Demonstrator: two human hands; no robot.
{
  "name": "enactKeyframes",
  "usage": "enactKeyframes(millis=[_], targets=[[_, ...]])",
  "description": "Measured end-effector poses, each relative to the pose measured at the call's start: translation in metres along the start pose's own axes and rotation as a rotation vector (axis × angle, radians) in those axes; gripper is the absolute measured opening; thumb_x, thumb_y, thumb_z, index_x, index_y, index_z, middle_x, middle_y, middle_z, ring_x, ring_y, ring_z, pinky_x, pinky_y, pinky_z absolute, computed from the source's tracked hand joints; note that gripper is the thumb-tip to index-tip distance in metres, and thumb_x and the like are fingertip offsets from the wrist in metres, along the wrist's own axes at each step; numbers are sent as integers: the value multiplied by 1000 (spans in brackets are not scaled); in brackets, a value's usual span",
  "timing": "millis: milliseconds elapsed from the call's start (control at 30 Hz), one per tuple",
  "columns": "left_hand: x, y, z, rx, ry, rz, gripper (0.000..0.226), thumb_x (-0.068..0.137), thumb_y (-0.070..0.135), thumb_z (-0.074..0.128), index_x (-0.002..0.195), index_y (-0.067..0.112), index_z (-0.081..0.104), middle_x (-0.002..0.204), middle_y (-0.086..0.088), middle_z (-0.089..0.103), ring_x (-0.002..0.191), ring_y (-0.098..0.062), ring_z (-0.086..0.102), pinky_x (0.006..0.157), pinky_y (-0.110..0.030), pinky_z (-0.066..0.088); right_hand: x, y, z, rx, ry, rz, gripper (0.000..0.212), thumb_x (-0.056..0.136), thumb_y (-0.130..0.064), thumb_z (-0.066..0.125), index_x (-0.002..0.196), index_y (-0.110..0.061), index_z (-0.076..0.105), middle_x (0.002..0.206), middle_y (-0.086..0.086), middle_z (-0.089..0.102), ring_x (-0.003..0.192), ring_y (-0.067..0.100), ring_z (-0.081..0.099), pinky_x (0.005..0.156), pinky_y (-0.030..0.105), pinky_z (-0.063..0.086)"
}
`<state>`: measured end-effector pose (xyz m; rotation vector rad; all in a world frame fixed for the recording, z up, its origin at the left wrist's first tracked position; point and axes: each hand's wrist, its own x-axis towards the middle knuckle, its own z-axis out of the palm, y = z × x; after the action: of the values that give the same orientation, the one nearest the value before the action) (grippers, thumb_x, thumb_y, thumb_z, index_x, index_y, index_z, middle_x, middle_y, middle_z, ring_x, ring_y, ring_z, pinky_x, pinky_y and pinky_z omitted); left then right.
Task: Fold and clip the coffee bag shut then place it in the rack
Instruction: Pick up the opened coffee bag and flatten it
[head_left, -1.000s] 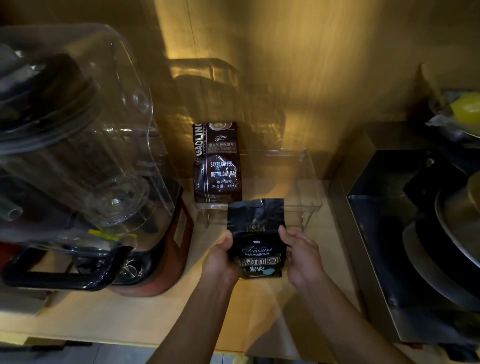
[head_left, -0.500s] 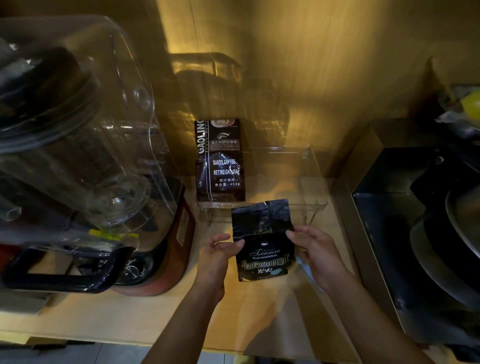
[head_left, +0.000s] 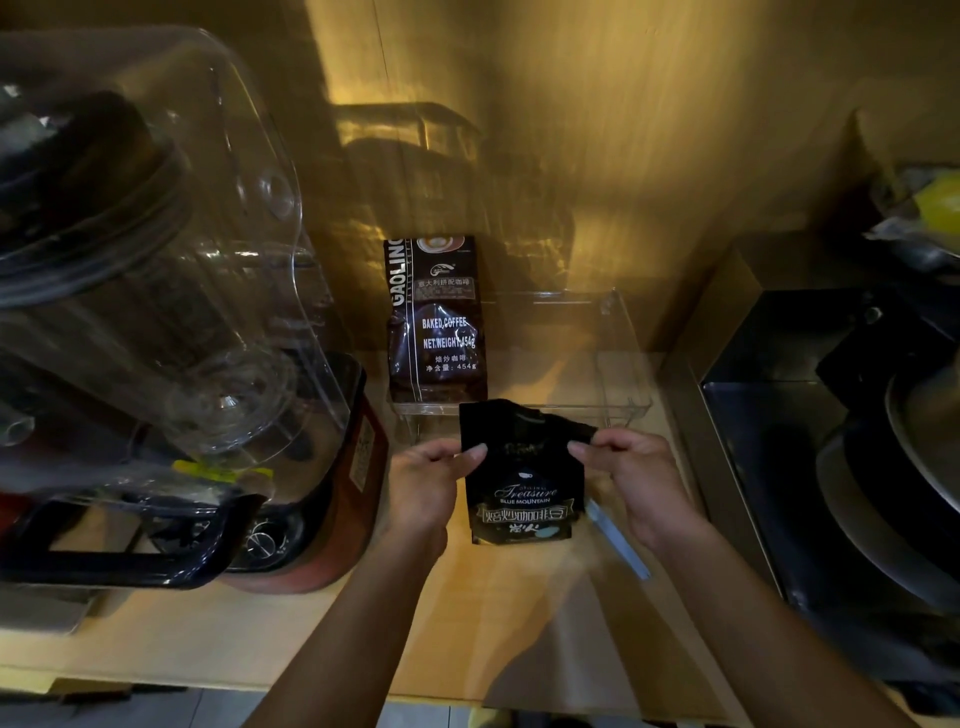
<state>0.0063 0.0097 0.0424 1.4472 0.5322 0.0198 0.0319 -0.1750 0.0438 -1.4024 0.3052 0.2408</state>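
Observation:
A small black coffee bag (head_left: 522, 483) with "Treasure Blue Mountain" print stands on the wooden counter, its top crumpled and bending over. My left hand (head_left: 428, 480) pinches the bag's upper left edge. My right hand (head_left: 631, 480) pinches the upper right corner. A pale, long clip (head_left: 618, 540) lies on the counter under my right hand. Just behind the bag stands the clear acrylic rack (head_left: 618, 358), with a larger brown coffee bag (head_left: 436, 322) upright in its left side.
A large blender with a clear cover (head_left: 156, 291) fills the left of the counter. A steel box with dark pans (head_left: 852, 441) stands on the right. The wooden wall rises right behind the rack.
Both hands slid up from the bag's lower sides to its top corners, and the bag's top has started to bend over. The clip has come into view under my right hand.

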Motion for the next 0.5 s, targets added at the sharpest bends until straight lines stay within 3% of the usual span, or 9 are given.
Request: enactKeyframes(millis=[100, 200, 300, 367, 433, 500], targets=[[-9, -8, -15, 132, -44, 229, 19, 72, 0, 69, 60, 15, 66, 74, 0, 54, 62, 3, 53, 58, -9, 46, -7, 7, -6, -100, -50, -55, 13, 74, 5, 64, 72, -7, 68, 67, 2, 66, 57, 4, 64, 50, 12, 50], [-23, -37, -36, 379, -98, 354, 28, 70, 1, 70, 66, 29, 71, 81, -2, 51, 72, 1, 52, 68, -17, 48, -19, 29, -17, -310, -108, -55, 16, 79, 6, 58, 79, -2, 71, 70, 0, 67, 61, 6, 62, 53, 10, 49], [-36, -65, -48, 388, -176, 276, 36, 72, 0, 69, 58, 33, 70, 97, -2, 54, 77, -2, 57, 57, -13, 44, -36, 54, -24, -245, -147, 30, 17, 71, 9, 65, 68, -7, 72, 52, -4, 65, 43, 0, 56, 42, 10, 43], [-41, -78, -51, 394, -237, 221, 34, 78, 0, 64, 60, 28, 68, 105, -1, 57, 60, -9, 59, 48, -17, 44, -43, 70, -28, -231, -152, 82, 25, 71, 7, 67, 58, -13, 72, 42, -4, 59, 37, 6, 50, 39, 13, 40], [-46, -88, -51, 291, -260, 92, 29, 84, -1, 56, 70, 21, 67, 97, -5, 65, 49, -18, 61, 42, -24, 49, -47, 80, -31, -166, -143, 152, 20, 74, 6, 64, 58, -4, 71, 40, 2, 56, 38, 13, 51, 39, 18, 44], [-51, -95, -48, 156, -241, -26, 21, 88, -2, 50, 75, 10, 61, 82, -9, 67, 63, -22, 69, 51, -27, 56, -50, 86, -31, -58, -151, 243, 12, 76, 9, 60, 67, 8, 69, 45, 8, 57, 41, 16, 56, 41, 22, 48]])
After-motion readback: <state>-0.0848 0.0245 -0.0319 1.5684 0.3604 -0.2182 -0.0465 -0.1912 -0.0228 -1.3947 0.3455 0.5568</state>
